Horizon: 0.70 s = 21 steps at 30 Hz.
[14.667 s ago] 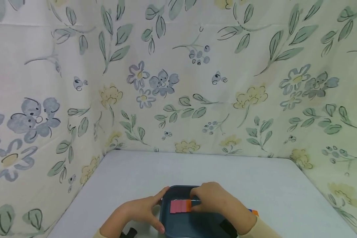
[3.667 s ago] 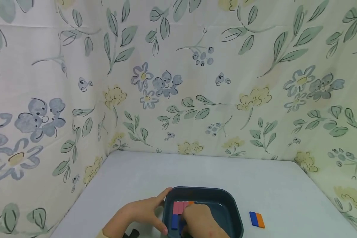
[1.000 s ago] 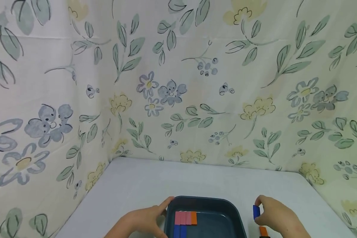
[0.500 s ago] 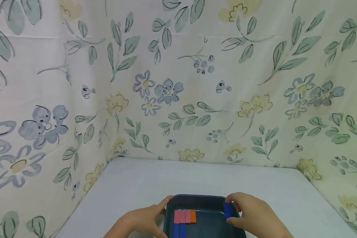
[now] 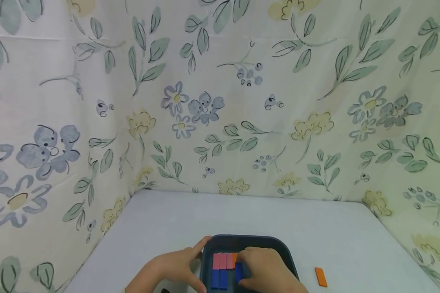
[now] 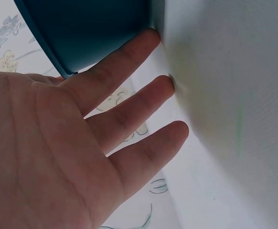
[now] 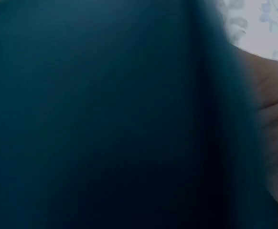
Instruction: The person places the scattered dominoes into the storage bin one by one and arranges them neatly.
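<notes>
A dark blue-grey tray [image 5: 287,260] stands on the table. My left hand [image 5: 174,266] lies along its left side, fingers spread; in the left wrist view straight fingers [image 6: 115,109] reach along the tray's outer wall [image 6: 84,33]. My right hand [image 5: 267,266] is over the tray's inside, pinching a blue tile [image 5: 238,273] between fingers and thumb. Left of that tile two blue tiles [image 5: 219,279] lie side by side. Pink tiles [image 5: 222,261] form a row above them, ending in an orange tile [image 5: 235,256] partly hidden by the right hand.
One orange tile [image 5: 320,277] lies on the white table [image 5: 190,211] right of the tray. Floral cloth [image 5: 242,122] hangs behind and beside the table. The tray's side [image 7: 129,95], dark and blurred, fills most of the right wrist view.
My right hand has carried the blue tile leftward from the table right of the tray, over the rim, to beside the two blue tiles. The left hand has stayed at the tray's left side.
</notes>
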Available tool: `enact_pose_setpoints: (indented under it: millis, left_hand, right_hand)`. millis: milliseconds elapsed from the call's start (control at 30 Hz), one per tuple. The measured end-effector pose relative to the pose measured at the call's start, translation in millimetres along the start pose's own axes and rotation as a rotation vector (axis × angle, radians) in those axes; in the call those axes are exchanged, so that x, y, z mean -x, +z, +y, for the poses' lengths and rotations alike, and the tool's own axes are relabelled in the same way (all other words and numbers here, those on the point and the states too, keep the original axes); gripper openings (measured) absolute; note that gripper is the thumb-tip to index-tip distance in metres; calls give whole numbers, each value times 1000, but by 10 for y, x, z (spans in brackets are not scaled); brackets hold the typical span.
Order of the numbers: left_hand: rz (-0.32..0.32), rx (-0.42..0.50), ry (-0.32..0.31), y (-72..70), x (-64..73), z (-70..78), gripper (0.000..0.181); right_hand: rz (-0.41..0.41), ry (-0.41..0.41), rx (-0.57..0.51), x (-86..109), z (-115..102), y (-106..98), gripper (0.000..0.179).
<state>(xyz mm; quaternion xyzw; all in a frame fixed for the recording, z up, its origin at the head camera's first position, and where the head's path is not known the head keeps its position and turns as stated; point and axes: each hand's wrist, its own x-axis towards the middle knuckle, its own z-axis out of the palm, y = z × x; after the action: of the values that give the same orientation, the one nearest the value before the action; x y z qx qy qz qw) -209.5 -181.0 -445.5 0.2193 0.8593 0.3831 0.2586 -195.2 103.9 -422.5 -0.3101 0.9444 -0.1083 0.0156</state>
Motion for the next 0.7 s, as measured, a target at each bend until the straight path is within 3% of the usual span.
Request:
enact_pose_setpoints:
  millis: [133,400,700]
  left_hand:
    - [-6,-10,10,-11,-9,-30,118]
    - [-15,-6,-5,-27,-35,-40,122]
    - [-8,-19,9,-14,-45,-27,122]
  right_hand:
    - [-2,-15,2,-79,-42,134,41]
    - [-72,55,-82,-144,-88,331,34]
    - [-46,19,-39,-145,-55,334,36]
